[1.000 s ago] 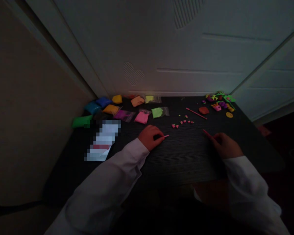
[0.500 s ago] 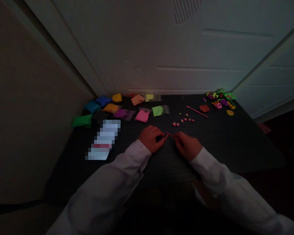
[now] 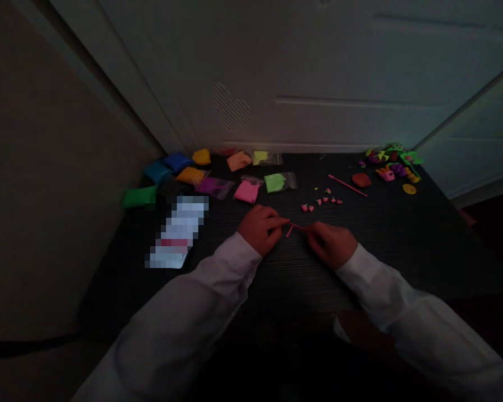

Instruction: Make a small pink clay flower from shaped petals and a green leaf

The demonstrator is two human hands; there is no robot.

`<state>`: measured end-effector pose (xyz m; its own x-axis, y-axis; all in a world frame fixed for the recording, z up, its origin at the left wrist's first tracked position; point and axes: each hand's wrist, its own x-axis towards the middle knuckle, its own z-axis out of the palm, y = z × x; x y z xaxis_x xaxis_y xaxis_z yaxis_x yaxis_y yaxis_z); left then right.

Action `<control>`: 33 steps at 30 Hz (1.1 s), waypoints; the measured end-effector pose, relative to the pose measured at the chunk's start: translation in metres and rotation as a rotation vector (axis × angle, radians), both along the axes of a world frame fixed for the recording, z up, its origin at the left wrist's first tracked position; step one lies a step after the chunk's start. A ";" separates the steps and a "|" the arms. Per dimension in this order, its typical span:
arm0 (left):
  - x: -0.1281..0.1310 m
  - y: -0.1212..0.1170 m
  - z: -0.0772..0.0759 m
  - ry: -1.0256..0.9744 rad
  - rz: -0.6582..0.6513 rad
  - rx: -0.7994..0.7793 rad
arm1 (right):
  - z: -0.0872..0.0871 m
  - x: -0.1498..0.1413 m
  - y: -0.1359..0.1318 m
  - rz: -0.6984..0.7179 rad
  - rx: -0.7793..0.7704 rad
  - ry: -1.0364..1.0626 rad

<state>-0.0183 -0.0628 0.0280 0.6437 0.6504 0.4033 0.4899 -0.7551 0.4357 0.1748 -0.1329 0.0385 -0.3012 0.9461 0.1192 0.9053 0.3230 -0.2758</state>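
Observation:
On the dark table (image 3: 423, 240) my left hand (image 3: 260, 228) is closed, pinching a short thin pink strip (image 3: 289, 231) at its fingertips. My right hand (image 3: 331, 243) is closed round a thin red stick tool (image 3: 297, 226) whose tip meets the pink strip between the two hands. Just beyond them lie several tiny pink and green clay bits (image 3: 322, 201). Both arms wear white sleeves.
Several bags of coloured clay (image 3: 246, 191) lie along the back left, with a blurred paper sheet (image 3: 176, 233) in front of them. A second pink stick (image 3: 347, 185), a red clay lump (image 3: 361, 180) and bright clay figures (image 3: 393, 162) sit back right. White door panels stand behind.
My right hand came in from the right with the red stick and now meets my left hand at the table's middle. The view has tipped down a little.

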 end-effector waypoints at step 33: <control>0.004 -0.005 0.001 0.111 -0.094 -0.009 | 0.001 -0.001 0.001 -0.050 0.047 -0.022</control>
<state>-0.0142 -0.0673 0.0289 0.7425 0.5880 0.3209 0.4626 -0.7965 0.3893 0.1735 -0.1319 0.0392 -0.2564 0.9536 0.1581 0.9265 0.2891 -0.2408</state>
